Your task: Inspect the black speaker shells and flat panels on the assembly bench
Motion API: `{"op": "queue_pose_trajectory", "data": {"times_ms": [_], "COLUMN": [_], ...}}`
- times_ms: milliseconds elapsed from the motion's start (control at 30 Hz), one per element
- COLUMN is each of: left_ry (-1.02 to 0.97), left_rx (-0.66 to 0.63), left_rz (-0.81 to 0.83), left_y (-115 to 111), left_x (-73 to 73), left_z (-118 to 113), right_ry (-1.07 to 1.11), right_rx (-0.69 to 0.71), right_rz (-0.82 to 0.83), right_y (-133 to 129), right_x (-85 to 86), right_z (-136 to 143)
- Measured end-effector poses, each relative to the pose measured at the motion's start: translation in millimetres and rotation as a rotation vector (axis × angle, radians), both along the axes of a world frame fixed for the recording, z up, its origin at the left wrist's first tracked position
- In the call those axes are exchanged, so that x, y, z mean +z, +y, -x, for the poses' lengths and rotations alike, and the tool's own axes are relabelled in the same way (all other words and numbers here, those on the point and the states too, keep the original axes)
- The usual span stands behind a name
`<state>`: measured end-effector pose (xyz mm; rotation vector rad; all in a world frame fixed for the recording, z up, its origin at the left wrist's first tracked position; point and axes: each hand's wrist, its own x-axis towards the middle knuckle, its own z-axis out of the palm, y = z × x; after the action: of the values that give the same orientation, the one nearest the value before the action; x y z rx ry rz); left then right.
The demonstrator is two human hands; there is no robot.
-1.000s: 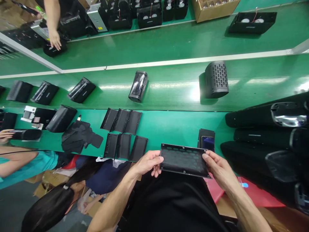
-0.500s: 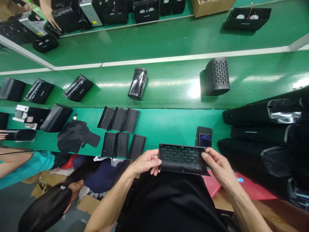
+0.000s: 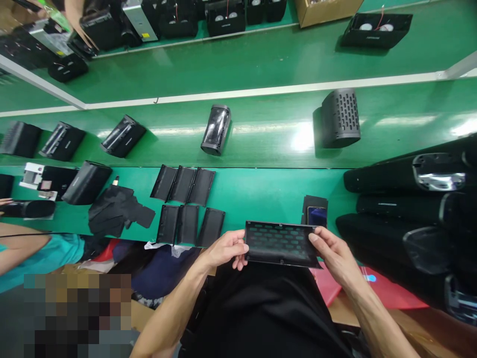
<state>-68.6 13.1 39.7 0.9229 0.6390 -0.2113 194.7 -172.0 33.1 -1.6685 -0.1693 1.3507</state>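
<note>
1. Both arms reach forward; your left hand and right hand pinch opposite ends of a panel between thumb and fingers, in front of your body.
2. It's black, thin-rimmed, rectangular, with rows of oblong slots.
3. Six dark covers lie on the green table, left of the panel.

no word or number can be read. small pale lettering, too blurred to make out, stands on a black speaker at left, an open black case at upper right and a long black speaker at right. a silver box at the top bears a yellow label, also illegible.
</note>
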Motion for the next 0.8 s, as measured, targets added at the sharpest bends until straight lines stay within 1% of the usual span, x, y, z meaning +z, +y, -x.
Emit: {"op": "queue_pose_trajectory", "data": {"times_ms": [233,467,633,800], "left_ry": [0.033,-0.002,0.012,0.059], "left_rx": [0.002,0.043,0.052,0.154], "left_rz": [-0.012,0.046,0.049,0.122], "left_y": [-1,-2,-3,-8], "left_x": [1.0,-4.3,-6.6,-10.4], "left_z": [-1,0,0,-2], "right_ry": [0.02,0.008,-0.034,-0.005], "right_rx": [-0.033,0.007,0.031,0.007], "right_rz": [-0.001,0.0,0.014,0.045], "right_y": [2,0,2,9], "right_x": [-2.1,0.5,3.5,-2.9], "right_z": [1,-2,-1,4]}}
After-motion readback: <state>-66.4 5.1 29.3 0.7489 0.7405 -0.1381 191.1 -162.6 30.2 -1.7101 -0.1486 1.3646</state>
